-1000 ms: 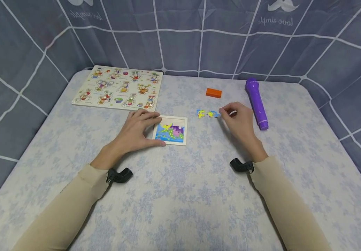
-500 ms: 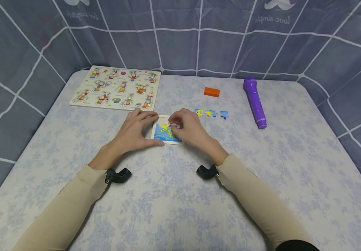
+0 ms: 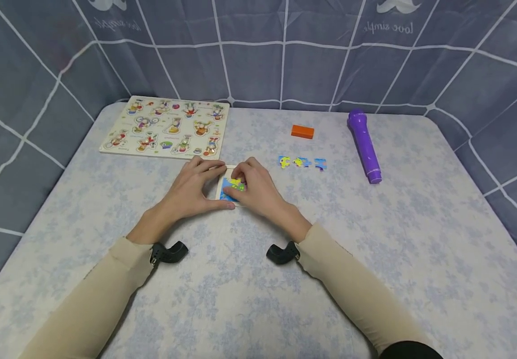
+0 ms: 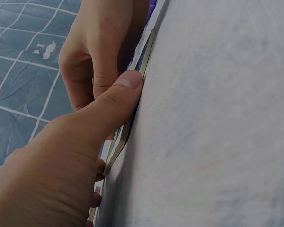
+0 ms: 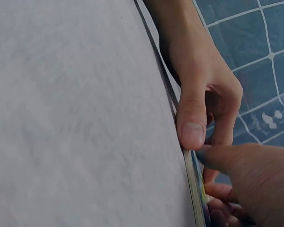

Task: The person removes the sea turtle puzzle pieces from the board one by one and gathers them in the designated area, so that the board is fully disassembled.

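Note:
A small wooden jigsaw tray (image 3: 218,192) with a blue, yellow and green picture lies mid-table in the head view, its right half hidden by a hand. My left hand (image 3: 195,188) grips its left side, thumb on the near edge and fingers at the far one. Over the picture, my right hand (image 3: 258,189) has thumb and forefinger bent down at the pieces; I cannot tell if they pinch one. The left wrist view shows the tray's edge (image 4: 146,54) beneath both hands. To the right lie three loose puzzle pieces: a yellow one (image 3: 284,162), a yellow-blue one (image 3: 302,162) and a blue-purple one (image 3: 320,163).
A larger picture board (image 3: 168,127) lies behind my left hand. An orange block (image 3: 302,132) is beyond the loose pieces, and a purple microphone-shaped tube (image 3: 364,147) lies right of them. A grey checked curtain (image 3: 258,75) borders the table's back.
My right hand has left the blue-purple piece on the table beside the other two. It has moved left over the tray and farther across the picture. The left hand keeps its grip.

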A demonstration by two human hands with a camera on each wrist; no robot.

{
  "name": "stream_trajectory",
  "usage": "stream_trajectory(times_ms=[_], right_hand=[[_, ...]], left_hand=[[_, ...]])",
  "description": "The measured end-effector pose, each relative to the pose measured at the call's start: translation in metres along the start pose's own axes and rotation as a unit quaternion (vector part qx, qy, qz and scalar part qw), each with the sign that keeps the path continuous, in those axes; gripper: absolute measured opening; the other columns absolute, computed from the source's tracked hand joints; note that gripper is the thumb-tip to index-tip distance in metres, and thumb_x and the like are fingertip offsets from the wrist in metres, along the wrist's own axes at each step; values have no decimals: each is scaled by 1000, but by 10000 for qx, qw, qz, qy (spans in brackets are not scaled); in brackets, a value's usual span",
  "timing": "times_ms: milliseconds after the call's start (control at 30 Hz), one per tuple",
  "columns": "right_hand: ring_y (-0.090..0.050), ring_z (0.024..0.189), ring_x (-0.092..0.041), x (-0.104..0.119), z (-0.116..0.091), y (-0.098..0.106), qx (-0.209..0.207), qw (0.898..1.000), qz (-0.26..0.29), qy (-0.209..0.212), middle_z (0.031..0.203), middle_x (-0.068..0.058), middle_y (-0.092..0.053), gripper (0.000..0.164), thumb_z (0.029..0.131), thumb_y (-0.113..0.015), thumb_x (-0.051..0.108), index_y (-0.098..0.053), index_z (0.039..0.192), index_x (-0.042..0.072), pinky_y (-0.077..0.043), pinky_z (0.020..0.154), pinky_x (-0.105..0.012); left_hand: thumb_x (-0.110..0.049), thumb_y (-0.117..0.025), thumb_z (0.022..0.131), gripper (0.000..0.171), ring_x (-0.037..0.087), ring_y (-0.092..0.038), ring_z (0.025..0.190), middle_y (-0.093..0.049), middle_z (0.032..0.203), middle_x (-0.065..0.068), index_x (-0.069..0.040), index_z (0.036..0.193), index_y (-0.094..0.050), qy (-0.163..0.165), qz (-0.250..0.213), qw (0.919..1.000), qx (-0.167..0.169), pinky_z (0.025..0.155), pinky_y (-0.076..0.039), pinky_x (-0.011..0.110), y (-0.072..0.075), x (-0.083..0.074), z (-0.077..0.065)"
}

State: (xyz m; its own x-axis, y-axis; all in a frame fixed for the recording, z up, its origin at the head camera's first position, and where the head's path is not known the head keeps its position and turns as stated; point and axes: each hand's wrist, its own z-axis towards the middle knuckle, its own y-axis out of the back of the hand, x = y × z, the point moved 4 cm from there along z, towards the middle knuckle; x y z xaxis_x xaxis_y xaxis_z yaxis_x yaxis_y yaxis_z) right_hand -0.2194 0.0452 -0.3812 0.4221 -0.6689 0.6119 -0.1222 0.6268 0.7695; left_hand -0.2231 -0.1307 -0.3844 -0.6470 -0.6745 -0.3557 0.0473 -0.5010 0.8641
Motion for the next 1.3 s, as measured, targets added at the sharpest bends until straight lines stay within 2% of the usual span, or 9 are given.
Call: stream_trajectory(times_ms=[200, 367, 667, 867, 967, 1167, 1300], right_hand=[[-58, 102, -24, 0, 1, -4, 139, 9997, -109, -173, 117, -12, -54, 39, 95, -82, 32, -66, 114, 2, -52, 90, -34], [-58, 102, -24, -1, 0, -5, 81, 9997, 47, -243, 114, -11, -56, 39, 94, -83, 30, -64, 115, 3, -51, 90, -34], [-62, 87, -17, 0, -2, -2, -574, 9956, 732, 88, 100, -7, -67, 19, 95, -81, 14, -68, 107, 7, -50, 77, -26], [-68, 82, -15, 2, -2, -1, -702, 9922, 993, 284, 95, -5, -72, 10, 96, -79, 12, -73, 102, 9, -54, 72, -23], [-69, 83, -15, 2, -2, -1, -630, 9927, 965, 354, 96, -5, -74, 9, 96, -79, 11, -74, 103, 9, -56, 73, -23], [-70, 86, -15, 5, -3, -3, -296, 9968, 404, 630, 102, -5, -77, 13, 97, -78, 11, -75, 109, 8, -57, 78, -25], [-72, 86, -15, 4, -4, -2, -398, 9959, 558, 588, 103, -6, -78, 13, 96, -78, 11, -77, 110, 8, -58, 77, -25]], left_hand=[[-57, -95, 69, 93, 29, -51, 106, -65, 144, 13, 0, 138, -68, -30, -1, 10000, -52, 89, -43, 45, 0, 0, 0], [-59, -94, 69, 95, 29, -51, 104, -65, 144, 13, 0, 138, -68, -50, 12, 10000, -24, 88, -42, 44, -3, 1, 0], [-59, -93, 71, 94, 30, -52, 112, -64, 146, 13, 0, 139, -68, 45, -60, 10000, 57, 96, -43, 48, -2, 0, -1], [-58, -93, 72, 91, 31, -52, 113, -64, 145, 14, -1, 138, -68, 32, -83, 9999, 63, 98, -43, 48, -2, 2, -1], [-57, -93, 71, 91, 31, -52, 113, -64, 145, 14, 0, 138, -68, 27, -79, 9999, 67, 98, -43, 48, -3, 2, -1], [-58, -94, 70, 92, 31, -52, 110, -64, 145, 15, 0, 138, -68, -48, -119, 9999, -6, 95, -43, 48, -2, 0, -1], [-57, -94, 71, 92, 31, -52, 110, -64, 145, 14, 0, 138, -69, -35, -102, 9999, 11, 95, -43, 48, -2, 1, 0]])
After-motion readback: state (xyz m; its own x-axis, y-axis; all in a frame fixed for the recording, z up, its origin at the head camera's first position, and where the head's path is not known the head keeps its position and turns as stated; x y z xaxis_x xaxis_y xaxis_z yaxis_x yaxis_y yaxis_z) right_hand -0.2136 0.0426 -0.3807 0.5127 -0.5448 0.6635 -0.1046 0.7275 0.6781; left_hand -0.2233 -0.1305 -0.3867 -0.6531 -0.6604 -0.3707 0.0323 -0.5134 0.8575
